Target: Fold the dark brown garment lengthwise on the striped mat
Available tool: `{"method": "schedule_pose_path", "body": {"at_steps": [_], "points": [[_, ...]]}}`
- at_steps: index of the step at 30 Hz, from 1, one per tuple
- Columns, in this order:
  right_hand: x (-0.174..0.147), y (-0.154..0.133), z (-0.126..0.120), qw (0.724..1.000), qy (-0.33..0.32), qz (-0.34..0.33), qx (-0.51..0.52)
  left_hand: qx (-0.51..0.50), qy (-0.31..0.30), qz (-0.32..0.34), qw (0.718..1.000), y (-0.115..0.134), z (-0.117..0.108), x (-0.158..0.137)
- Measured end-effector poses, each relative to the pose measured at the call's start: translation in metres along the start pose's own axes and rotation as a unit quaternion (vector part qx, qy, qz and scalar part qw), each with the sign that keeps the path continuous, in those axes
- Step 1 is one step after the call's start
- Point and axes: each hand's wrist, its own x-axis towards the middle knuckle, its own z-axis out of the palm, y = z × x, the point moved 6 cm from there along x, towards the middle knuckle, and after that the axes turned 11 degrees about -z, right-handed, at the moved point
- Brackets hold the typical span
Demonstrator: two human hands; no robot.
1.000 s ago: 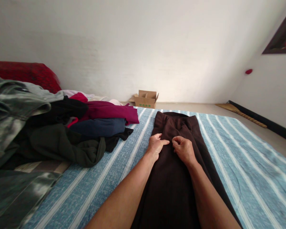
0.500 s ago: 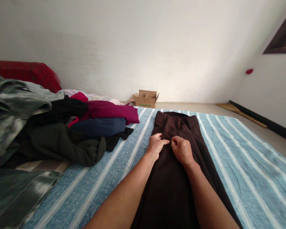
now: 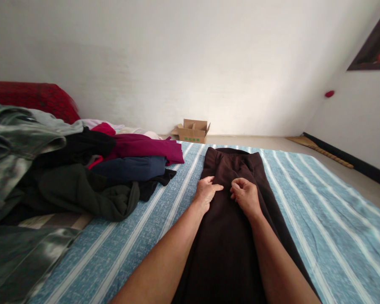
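Dark brown trousers lie lengthwise in front of me on the striped sheet, waistband at the far end and legs running toward me. My left hand rests on their upper left side, its thumb stretched out to the right over the cloth. Just right of it, my right hand is closed, thumb and forefinger pinched together over the upper front of the trousers. Whatever may be between those fingertips is too small to make out. A few folds show in the cloth below the waistband.
A heap of clothes covers the left side of the blue-and-white striped sheet. Beyond the far edge stands an open cardboard box by the wall. A red patterned object is behind the heap. A rolled mat lies at right.
My right hand has moved slightly right, away from the left thumb, and its wrist has turned so the pinched fingers show. The left hand stays in nearly the same place.
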Motion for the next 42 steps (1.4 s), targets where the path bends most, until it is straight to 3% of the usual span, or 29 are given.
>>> {"method": "schedule_pose_path", "body": {"at_steps": [12, 23, 42], "points": [[0.0005, 0.0038, -0.0037, 0.989, 0.044, 0.054, 0.132, 0.02, 0.016, -0.001, 1.0, 0.006, -0.0012, -0.0058], [0.0006, 0.0023, -0.003, 0.987, 0.045, 0.055, 0.146, -0.001, -0.059, 0.007, 0.998, 0.0026, 0.0046, -0.0056], [0.0004, 0.0008, -0.0003, 0.99, 0.021, 0.046, 0.131, 0.035, -0.031, 0.049, 0.998, 0.0024, -0.0014, 0.0008]]}}
